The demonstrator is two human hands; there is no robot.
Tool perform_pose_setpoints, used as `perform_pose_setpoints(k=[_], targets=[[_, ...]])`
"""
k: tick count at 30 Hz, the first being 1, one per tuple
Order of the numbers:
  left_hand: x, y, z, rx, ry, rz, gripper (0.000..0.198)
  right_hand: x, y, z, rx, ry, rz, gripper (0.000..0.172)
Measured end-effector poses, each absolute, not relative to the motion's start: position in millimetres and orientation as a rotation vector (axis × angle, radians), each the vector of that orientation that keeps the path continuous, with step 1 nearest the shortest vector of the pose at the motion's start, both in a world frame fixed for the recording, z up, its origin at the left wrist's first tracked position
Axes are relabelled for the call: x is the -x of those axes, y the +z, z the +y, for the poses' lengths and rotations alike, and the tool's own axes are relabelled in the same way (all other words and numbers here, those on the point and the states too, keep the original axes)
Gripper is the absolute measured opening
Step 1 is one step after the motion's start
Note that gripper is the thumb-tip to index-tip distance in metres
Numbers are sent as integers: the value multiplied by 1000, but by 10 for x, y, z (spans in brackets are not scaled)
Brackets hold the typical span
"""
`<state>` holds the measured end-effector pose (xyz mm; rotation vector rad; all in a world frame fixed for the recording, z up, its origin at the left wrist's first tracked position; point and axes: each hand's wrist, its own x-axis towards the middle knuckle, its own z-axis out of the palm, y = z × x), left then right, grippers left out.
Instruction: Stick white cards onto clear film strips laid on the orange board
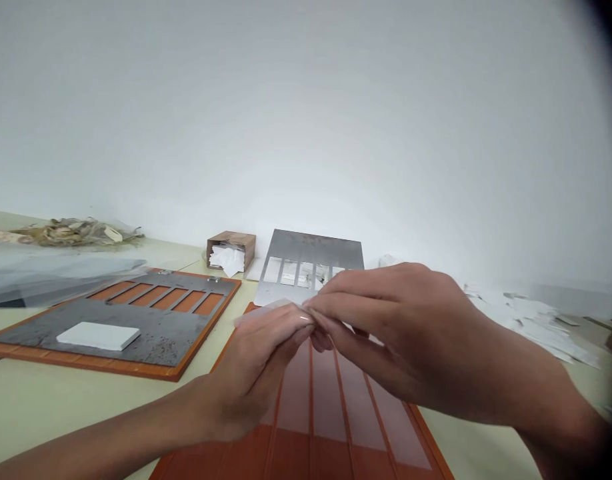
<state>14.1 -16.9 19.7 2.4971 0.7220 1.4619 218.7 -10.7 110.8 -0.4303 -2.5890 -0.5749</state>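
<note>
My left hand [259, 373] is closed in a pinch on a thin translucent plastic strip [269, 308], whose far end shows past the fingers. My right hand [401, 327] meets it from the right, its fingertips pressed together at the strip's near end; just what they grip is partly hidden. Below both hands lies an orange grooved board [286, 460], with pale translucent strips [331, 413] side by side between its ridges. Behind it a metal plate with slots [319, 243] stands tilted, white pieces showing through the openings.
To the left, a second orange board [136, 367] carries a slotted metal plate [111, 310] and a white block [99, 335]. Plastic sheets [46, 273] and crumpled material [66, 232] lie farther left. A cardboard box [231, 243] holds white paper; white scraps [529, 323] are heaped at right.
</note>
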Motion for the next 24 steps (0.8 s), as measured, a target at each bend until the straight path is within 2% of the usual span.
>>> perform_pose_setpoints(k=[6, 11, 14, 16, 18, 21, 23, 24], targets=[[-138, 175, -144, -2429, 1460, 638, 26, -2196, 1130, -55, 390, -415, -2491, 24], [-136, 161, -149, -2409, 1416, 645, 28, -2217, 1167, -40, 382, -465, -2372, 18], [-134, 136, -148, -2480, 1393, 605, 21, -2245, 1203, -57, 444, -550, -2327, 17], [-126, 114, -138, -2540, 1510, 547, 11, -2276, 1235, -70, 479, -586, -2309, 17], [-110, 108, -120, -2549, 1835, 468, 5, -2313, 1267, -79, 479, -601, -2291, 16], [-65, 178, -92, -2497, 2338, 550, 38, -2361, 1306, -92, 453, -606, -2283, 15], [-32, 272, -81, -2562, 2367, 790, 55, -2382, 1317, -108, 438, -595, -2303, 16], [-17, 321, -78, -2615, 2285, 897, 56, -2389, 1319, -117, 431, -583, -2318, 17]])
